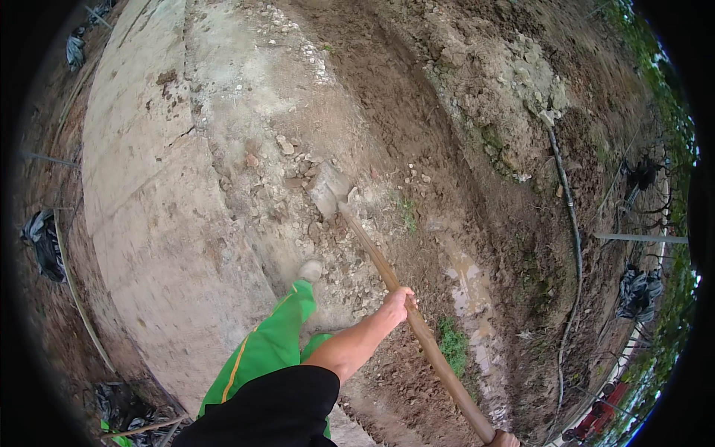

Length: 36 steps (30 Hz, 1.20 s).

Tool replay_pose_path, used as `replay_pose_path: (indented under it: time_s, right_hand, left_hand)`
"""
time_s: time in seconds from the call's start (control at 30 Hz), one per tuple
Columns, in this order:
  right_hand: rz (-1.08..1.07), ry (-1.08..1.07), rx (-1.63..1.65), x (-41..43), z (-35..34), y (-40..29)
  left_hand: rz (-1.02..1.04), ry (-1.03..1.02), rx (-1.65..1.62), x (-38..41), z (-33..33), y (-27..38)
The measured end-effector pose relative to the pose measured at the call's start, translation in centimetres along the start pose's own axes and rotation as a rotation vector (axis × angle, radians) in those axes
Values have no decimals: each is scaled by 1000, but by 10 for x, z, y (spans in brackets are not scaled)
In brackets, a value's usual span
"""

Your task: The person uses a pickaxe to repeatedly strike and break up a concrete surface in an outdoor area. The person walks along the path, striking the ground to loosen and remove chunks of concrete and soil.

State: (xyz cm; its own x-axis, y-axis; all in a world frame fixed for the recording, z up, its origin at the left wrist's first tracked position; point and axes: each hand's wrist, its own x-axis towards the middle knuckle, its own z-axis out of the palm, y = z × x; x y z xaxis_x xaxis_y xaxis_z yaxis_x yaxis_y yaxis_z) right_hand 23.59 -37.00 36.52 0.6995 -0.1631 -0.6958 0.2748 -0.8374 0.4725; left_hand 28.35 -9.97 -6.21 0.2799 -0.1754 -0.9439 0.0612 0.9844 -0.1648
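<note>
A long-handled shovel runs diagonally across the ground before me. Its flat metal blade (329, 187) rests among loose stones and dirt, beside a paved strip. My left hand (399, 303) is wrapped around the wooden handle (441, 360) near its middle, with the bare forearm stretched out from a black sleeve. At the bottom edge, my right hand (504, 439) grips the handle's rear end and is partly cut off by the frame. Stone rubble (301, 167) lies around the blade's far side. My shoe (311, 270) and green trouser leg (273, 329) are left of the handle.
A concrete strip (162, 223) lies on the left. On the right a muddy trench holds puddled water (469, 285), with a grass tuft (453, 346) beside it. A dark hose (572, 223) runs along the dirt bank. Black plastic bags (639, 293) stand near the rim.
</note>
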Motion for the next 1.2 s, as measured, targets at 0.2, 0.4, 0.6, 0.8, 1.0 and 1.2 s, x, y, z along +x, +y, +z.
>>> replay_pose_path:
  time_s: [0.2,0.4,0.6,0.8,1.0,1.2]
  right_hand:
    - [-22,89,-71,5,-4,15]
    - [-137,238,-88,-3,-11,13]
    - [-167,346,-87,-21,16,2]
    - [-243,613,20,-29,47,-72]
    - [-109,576,61,-57,128,-60]
    - [45,237,199,-98,150,-37]
  left_hand:
    - [-54,-100,-29,-8,-3,-7]
    - [-45,-137,-67,-51,-6,27]
    - [1,-169,-112,-94,-40,43]
    - [115,-219,-113,-95,-110,118]
    - [109,-216,-94,-122,-135,93]
    - [47,-129,80,-116,-124,28]
